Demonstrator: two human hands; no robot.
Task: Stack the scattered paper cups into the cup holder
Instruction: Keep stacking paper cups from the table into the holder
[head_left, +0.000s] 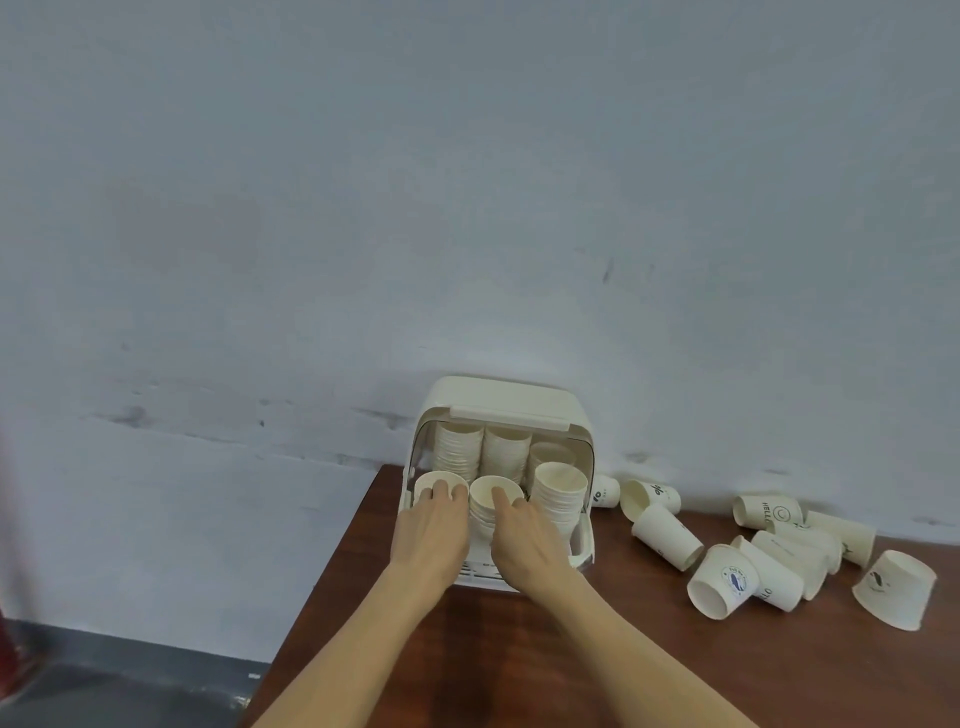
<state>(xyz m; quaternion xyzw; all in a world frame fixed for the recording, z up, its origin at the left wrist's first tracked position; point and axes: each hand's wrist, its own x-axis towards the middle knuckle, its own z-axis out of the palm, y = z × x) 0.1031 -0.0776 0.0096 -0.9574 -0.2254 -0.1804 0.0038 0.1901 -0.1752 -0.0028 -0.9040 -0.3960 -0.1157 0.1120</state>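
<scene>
A cream cup holder (506, 400) with its lid raised stands on the brown table against the wall. Several stacks of paper cups fill it. My left hand (431, 535) reaches in, and its fingertips lie over the rim of the front left stack (427, 479). My right hand (524, 540) rests on the front middle stack (485, 493), with its fingers inside the top cup's mouth. A taller stack (561, 493) stands at the front right. Several loose printed cups (722, 582) lie scattered on the table to the right.
The table (519, 665) has its left edge just beside the holder, with a grey floor below. A pale wall (467, 208) rises directly behind the holder. One loose cup (896, 590) sits mouth down at the far right.
</scene>
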